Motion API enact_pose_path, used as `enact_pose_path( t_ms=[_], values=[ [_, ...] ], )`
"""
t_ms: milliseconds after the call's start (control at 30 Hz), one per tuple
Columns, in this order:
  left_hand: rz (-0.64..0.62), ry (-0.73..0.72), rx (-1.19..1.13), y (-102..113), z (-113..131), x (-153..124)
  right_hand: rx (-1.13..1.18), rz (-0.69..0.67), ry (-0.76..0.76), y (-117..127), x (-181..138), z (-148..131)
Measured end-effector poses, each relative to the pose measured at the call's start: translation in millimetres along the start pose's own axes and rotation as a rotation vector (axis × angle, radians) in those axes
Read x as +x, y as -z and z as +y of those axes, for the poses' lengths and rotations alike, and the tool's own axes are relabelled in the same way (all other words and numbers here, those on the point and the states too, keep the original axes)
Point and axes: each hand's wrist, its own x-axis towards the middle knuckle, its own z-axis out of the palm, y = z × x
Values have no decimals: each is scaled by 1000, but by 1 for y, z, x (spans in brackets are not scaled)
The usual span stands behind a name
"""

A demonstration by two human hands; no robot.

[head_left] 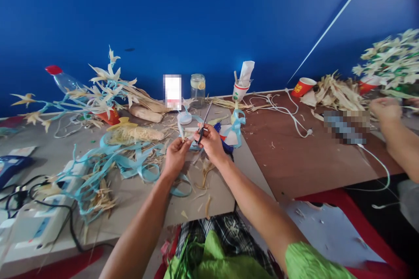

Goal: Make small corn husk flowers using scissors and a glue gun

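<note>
While the left hand [176,152] is pinching a pale strip [181,132] above the table [131,200], the right hand [211,140] is gripping a dark tool [200,134] just beside it. A white cup [240,93] is holding a white packet [246,73]; a red cup [300,89] is leaning near husks [337,92]. Fingers are hiding the strip's lower end, pixels are masking a dark object [345,128], and the frame is cutting off a co-worker's arm [402,139]. Scraps [207,207] are littering the surface before a blue wall [209,17].
</note>
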Motion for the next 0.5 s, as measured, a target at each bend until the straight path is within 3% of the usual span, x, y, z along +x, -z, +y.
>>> enact_pose_path(
  t_ms=[133, 300, 500],
  values=[
    [-33, 77, -145, 4, -2, 2, 64, 5, -12, 5, 2, -8],
    [-223, 306, -374, 6, 1, 1, 80, -94, -5, 7, -1, -13],
    [-400, 439, -392, 8, 3, -3, 1, -215, 7, 5, -7, -18]
  ],
)
